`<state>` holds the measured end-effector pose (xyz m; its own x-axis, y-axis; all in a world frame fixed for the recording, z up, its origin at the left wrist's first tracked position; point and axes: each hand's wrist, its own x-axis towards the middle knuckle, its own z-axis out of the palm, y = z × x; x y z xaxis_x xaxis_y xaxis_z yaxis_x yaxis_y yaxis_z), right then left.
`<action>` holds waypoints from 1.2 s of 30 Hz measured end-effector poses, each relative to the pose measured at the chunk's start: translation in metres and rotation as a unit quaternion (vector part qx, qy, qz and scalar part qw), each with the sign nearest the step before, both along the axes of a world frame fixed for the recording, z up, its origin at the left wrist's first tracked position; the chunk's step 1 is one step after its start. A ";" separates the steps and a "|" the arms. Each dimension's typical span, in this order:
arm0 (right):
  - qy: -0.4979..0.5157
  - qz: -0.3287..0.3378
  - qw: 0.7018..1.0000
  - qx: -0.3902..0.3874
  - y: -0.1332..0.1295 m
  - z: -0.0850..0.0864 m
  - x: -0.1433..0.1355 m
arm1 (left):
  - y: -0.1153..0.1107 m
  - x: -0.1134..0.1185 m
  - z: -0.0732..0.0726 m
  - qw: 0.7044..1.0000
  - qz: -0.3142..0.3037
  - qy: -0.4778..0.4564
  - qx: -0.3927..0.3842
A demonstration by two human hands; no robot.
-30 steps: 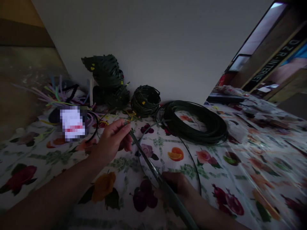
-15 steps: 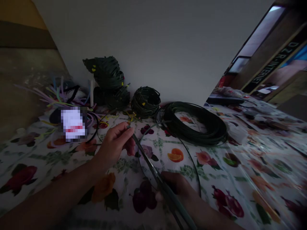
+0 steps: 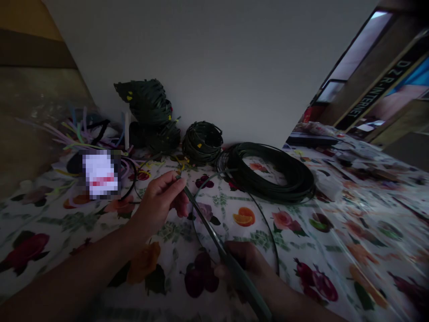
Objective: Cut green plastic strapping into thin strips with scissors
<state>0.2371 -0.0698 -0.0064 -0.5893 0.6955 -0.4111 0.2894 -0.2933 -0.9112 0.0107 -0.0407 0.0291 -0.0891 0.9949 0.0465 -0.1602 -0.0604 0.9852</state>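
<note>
My left hand point(image 3: 165, 193) pinches a thin dark green plastic strip point(image 3: 181, 169) between thumb and fingers; the strip's full path is hard to follow. Wrapped round the handles of dark green shears point(image 3: 246, 284) is my right hand point(image 3: 248, 261). Their long, slim blades point up and left, with the tips at my left fingertips. The handles lie close together. Thin strands loop over the cloth from a large coil of dark green strip point(image 3: 303, 179), right of the hands. Behind them stands a small round woven basket point(image 3: 201, 145) of the same dark strip.
More dark woven pieces point(image 3: 150, 105) are stacked at the back left. Pastel strips point(image 3: 85, 129) and a blurred white-and-red pack point(image 3: 100, 174) lie at the left. A grey panel point(image 3: 208, 62) rises behind. The table has a fruit-and-flower cloth point(image 3: 174, 286); clutter point(image 3: 362, 158) lies at the right.
The shears' handles have come together in my right hand; a gap showed between them before. My left hand keeps its pinch, and the view has shifted slightly.
</note>
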 end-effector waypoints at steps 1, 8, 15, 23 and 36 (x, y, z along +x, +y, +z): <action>-0.001 0.000 1.000 -0.002 0.000 0.000 0.000 | 0.000 0.000 0.000 1.000 0.001 -0.004 -0.002; -0.020 0.003 1.000 0.021 0.003 -0.004 0.001 | 0.004 -0.011 0.005 0.997 0.032 0.068 0.019; 0.011 0.009 0.998 0.055 0.002 -0.005 0.005 | -0.002 -0.007 0.008 0.997 0.003 0.083 0.007; 0.022 0.014 0.999 0.044 -0.001 -0.007 0.005 | -0.002 -0.005 0.006 0.997 0.002 0.070 0.020; 0.013 0.002 1.000 0.015 -0.004 -0.002 0.001 | -0.003 -0.007 0.007 0.997 -0.009 0.071 0.009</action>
<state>0.2384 -0.0738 -0.0082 -0.6026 0.7046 -0.3747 0.2664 -0.2651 -0.9267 0.0039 -0.0441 0.0364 -0.0630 0.9952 0.0744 -0.0196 -0.0758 0.9969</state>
